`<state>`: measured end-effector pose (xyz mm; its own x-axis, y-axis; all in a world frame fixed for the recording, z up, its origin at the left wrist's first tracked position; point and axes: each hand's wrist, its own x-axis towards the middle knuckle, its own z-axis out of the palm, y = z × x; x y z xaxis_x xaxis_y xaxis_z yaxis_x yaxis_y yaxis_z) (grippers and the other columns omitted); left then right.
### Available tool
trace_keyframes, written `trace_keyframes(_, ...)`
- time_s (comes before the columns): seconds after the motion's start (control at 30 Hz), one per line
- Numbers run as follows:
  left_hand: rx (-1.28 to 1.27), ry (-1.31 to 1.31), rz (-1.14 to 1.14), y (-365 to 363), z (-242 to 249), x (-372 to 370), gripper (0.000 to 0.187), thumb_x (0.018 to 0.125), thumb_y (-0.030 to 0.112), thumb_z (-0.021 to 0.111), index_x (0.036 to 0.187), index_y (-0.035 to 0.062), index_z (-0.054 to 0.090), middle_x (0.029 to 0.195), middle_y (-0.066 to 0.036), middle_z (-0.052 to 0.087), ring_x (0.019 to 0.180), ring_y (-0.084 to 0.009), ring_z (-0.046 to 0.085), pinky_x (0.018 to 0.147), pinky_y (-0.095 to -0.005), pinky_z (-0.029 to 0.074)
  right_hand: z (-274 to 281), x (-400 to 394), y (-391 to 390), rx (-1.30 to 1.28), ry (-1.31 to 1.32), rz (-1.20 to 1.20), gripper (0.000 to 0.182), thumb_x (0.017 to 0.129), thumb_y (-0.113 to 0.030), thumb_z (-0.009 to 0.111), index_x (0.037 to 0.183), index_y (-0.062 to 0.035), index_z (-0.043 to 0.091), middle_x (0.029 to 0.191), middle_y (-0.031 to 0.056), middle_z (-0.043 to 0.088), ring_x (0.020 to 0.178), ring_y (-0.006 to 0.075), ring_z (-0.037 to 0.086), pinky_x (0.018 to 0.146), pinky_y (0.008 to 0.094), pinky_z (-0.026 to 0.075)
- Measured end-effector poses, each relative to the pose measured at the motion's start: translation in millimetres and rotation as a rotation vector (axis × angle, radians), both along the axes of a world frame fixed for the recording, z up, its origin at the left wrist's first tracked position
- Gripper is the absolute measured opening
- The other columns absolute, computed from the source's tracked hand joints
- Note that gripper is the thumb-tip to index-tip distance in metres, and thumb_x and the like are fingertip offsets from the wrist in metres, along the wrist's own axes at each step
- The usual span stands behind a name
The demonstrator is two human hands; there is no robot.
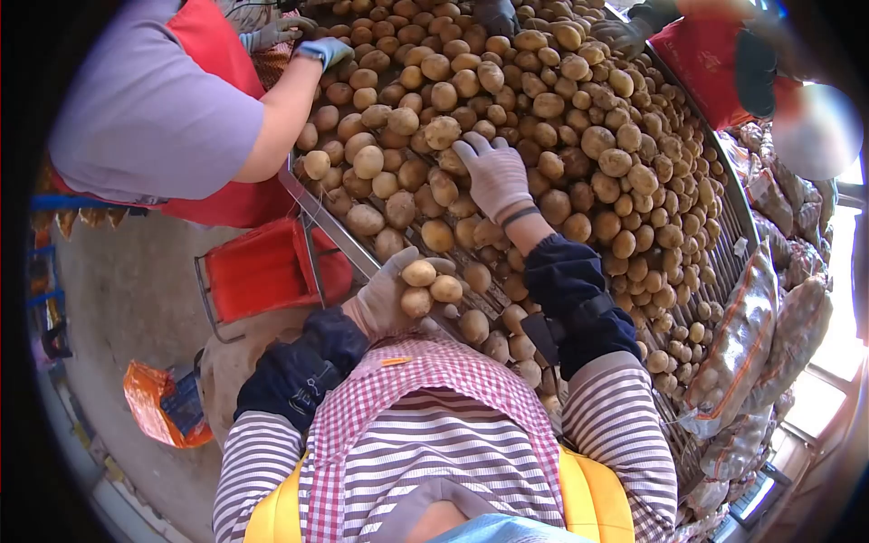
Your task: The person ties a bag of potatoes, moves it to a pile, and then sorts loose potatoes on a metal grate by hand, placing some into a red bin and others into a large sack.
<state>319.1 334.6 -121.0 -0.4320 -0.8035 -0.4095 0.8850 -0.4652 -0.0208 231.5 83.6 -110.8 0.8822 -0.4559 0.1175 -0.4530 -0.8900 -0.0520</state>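
Note:
A heap of tan potatoes covers a wire-mesh sorting table. My left hand, in a beige glove, is cupped near the table's front rail and holds three small potatoes. My right hand, gloved too, reaches out flat onto the heap with its fingers spread over the potatoes. Both forearms wear dark sleeve covers over striped sleeves.
A co-worker in a grey shirt and red apron stands at the left, a gloved hand on the heap. Another person in red works at the far right. A red crate sits below the rail. Filled mesh sacks lie along the right edge.

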Motion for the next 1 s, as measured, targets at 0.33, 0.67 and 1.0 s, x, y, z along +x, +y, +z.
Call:
trace_keyframes(0.33,-0.059,-0.109,-0.057,2,-1,3,0.086,0.090,0.076,0.056,0.142,0.0086,0.054,0.120,-0.015,0.067,0.100,-0.0353,0.070,0.070,-0.0439,0.061,24,-37,-9,0.372,-0.239,-0.221,0.019,0.092,-0.023,0.065,0.110,-0.0177,0.066,0.109,0.0164,0.067,0.093,0.0390,0.069,0.082,0.0493,0.057)
trace_keyframes(0.67,-0.033,-0.051,-0.074,0,3,3,0.075,0.091,0.067,0.064,0.136,0.0071,0.059,0.119,-0.019,0.069,0.104,-0.0374,0.071,0.071,-0.0469,0.065,20,26,-102,-0.083,0.255,-0.215,0.024,0.096,-0.014,0.053,0.115,-0.0146,0.067,0.114,0.0106,0.073,0.108,0.0308,0.069,0.090,0.0464,0.053)
trace_keyframes(1.0,-0.015,0.016,-0.052,3,5,2,0.075,0.094,0.067,0.061,0.139,0.0072,0.055,0.117,-0.016,0.067,0.100,-0.0378,0.071,0.079,-0.0517,0.063,33,48,-85,0.092,0.504,-0.232,0.050,0.099,-0.007,0.049,0.140,-0.0337,0.055,0.112,0.0106,0.074,0.109,0.0294,0.072,0.093,0.0464,0.051)
